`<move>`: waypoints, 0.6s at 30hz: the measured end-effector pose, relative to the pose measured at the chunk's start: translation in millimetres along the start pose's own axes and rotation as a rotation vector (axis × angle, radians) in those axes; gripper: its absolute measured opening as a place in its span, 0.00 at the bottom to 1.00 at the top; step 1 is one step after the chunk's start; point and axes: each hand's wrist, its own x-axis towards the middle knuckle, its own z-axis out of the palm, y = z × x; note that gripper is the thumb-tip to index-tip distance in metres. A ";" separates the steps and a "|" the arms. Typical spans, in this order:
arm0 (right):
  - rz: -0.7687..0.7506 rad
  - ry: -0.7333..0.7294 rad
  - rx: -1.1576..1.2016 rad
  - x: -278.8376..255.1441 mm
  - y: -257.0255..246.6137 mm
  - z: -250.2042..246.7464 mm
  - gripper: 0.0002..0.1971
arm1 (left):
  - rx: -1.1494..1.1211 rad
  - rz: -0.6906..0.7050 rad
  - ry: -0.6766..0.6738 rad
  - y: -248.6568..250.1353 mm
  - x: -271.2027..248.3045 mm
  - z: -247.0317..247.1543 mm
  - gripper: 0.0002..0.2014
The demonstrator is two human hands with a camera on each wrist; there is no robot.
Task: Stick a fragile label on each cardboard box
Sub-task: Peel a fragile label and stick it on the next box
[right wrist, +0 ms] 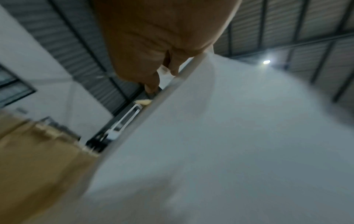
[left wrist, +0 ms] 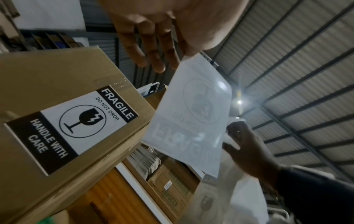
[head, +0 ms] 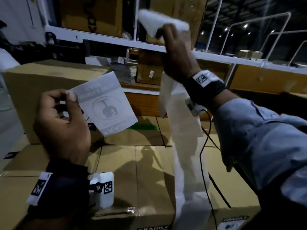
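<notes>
My left hand (head: 66, 117) pinches a peeled fragile label (head: 108, 103) by one corner, its adhesive back toward me with the print showing through in reverse. The same label (left wrist: 189, 118) hangs in front of the left wrist camera. My right hand (head: 176, 52) is raised high and grips the white backing strip (head: 184, 146), which hangs down over the boxes. That strip (right wrist: 229, 136) fills the blurred right wrist view. A tall cardboard box (head: 43, 80) stands at the left and carries a stuck fragile label (left wrist: 74, 127). Lower cardboard boxes (head: 132, 171) lie below my hands.
Two boxes at the bottom edge show fragile labels (head: 152, 227) on their front faces. A white metal shelf rack (head: 116, 40) with more cartons stands behind. A black cable (head: 204, 146) dangles from my right wrist. Something green (head: 142, 126) lies on a far box.
</notes>
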 end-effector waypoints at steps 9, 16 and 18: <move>0.218 -1.256 -0.136 -151.9 -12.0 37.7 0.23 | 0.006 0.015 -0.031 -9.4 -16.2 3.0 0.17; 0.336 -1.597 -0.009 -232.5 -41.1 9.0 0.63 | 0.020 0.001 -0.091 -16.9 -22.5 20.7 0.16; 0.354 -1.421 0.079 -244.4 -42.1 2.9 0.62 | 0.020 0.008 -0.100 -15.1 -25.8 27.1 0.15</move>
